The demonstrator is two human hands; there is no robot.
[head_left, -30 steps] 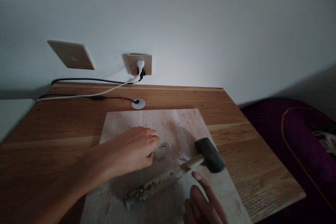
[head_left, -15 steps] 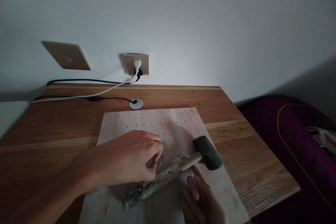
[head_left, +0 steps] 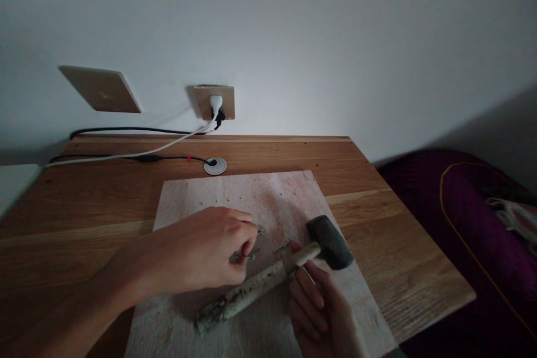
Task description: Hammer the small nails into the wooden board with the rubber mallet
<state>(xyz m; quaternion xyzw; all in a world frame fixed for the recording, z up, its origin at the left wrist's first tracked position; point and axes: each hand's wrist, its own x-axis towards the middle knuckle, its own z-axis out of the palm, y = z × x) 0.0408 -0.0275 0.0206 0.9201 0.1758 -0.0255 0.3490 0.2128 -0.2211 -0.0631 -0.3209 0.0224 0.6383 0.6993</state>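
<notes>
A pale board [head_left: 184, 193] lies on the wooden tabletop, with a row of small dark dots near its far edge. My left hand [head_left: 222, 246] is closed over the board, small metal nails [head_left: 250, 257] poking out between thumb and fingers. Diagonally across the board rests a rubber mallet [head_left: 329, 241], its black head to the right and its worn, stained handle toward the lower left. My right hand [head_left: 314, 302] closes on the handle near the head, one fingertip showing on the far side. Beside that fingertip are thin loose nails [head_left: 282, 246].
Behind the board, a round cable grommet [head_left: 215, 166] is set in the tabletop [head_left: 361, 201]. Black and white cables [head_left: 126, 155] run along the back to a wall socket [head_left: 226, 102]. A second wall plate [head_left: 100, 89] is at left. Purple fabric [head_left: 413, 184] lies beyond the right edge.
My right hand's fingers have moved up around the mallet handle, with a fingertip now showing past it. My left hand stays nearly in place. The whole view has shifted slightly.
</notes>
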